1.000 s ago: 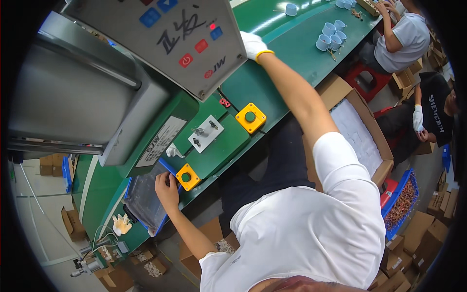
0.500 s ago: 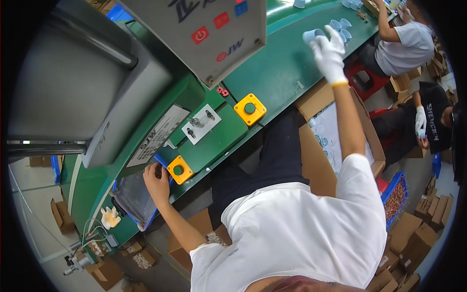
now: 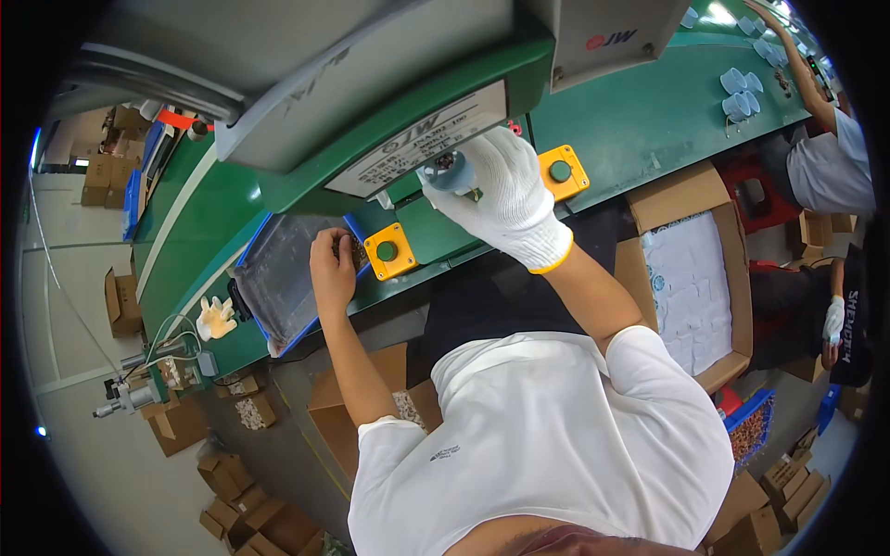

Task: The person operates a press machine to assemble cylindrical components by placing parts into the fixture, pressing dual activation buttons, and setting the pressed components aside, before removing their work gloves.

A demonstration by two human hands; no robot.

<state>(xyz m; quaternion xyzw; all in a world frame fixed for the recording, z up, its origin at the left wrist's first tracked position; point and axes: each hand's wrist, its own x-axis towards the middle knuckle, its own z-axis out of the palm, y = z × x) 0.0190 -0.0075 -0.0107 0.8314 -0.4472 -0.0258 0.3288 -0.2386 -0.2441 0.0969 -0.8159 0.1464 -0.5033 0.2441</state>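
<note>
My right hand (image 3: 514, 195), in a white knit glove with a yellow cuff, is closed around a light-blue plastic cup (image 3: 451, 174). Small dark parts show inside the cup's mouth. The hand and cup are under the front edge of the green-and-grey machine (image 3: 417, 130) and cover the fixture there. My bare left hand (image 3: 332, 273) is at the near right corner of the blue-rimmed tray (image 3: 283, 283), fingers curled together. Small brown pieces (image 3: 359, 252) lie beside its fingertips; what it pinches is hidden.
Yellow boxes with green buttons, one on the left (image 3: 391, 251) and one on the right (image 3: 563, 172), flank the work spot. Several blue cups (image 3: 740, 93) stand far right near a co-worker's arm (image 3: 802, 69). An open carton (image 3: 686, 199) stands at my right, an off-white glove (image 3: 216, 318) lies left.
My right hand has come from the cups at the far right to the machine, now with a cup in it. My left hand stays at the tray corner. The view has shifted.
</note>
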